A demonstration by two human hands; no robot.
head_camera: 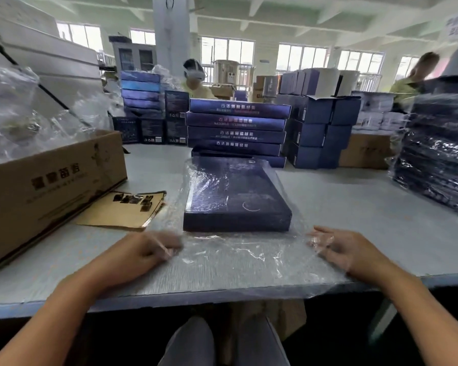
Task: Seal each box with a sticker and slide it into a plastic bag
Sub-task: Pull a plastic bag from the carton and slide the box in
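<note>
Clear film of the plastic bag (pixel 238 257) lies flat on the grey table (pixel 354 202) at centre frame. The dark blue box (pixel 236 196) is inside it, pushed toward the far end. The slack open mouth trails toward us and overhangs the table's near edge at lower centre.

Left hand (pixel 143 250): fingers curled and bunched together on the bag's left edge, apparently pinching the film. Motion blur here, so we log the pinch as likely, not certain.

Right hand (pixel 347 250): fingers nearly straight and close together at the bag's right edge, with film draped over them. We cannot tell whether they are inside the mouth or merely beneath a fold.

Judgement: the box looks bagged and the mouth is not yet dealt with. We cannot make out a seal sticker on the box from this angle.

Risks from here:
1. An uneven pull, left against right, would skew the box in the bag or drag the package toward the overhanging edge.
2. Thin film under a tight pinch could stretch or tear at the left edge.
3. The film is slippery on a smooth table, so a quick lift by the mouth may let the box slide back out.
4. The sticker sheet (pixel 124 210) lies just beside the bag at left centre, next to the cardboard carton (pixel 50 186). A sweeping left hand could snag it.
5. The stack of boxes (pixel 236 128) stands just behind, and a forward shove would knock into it.
</note>
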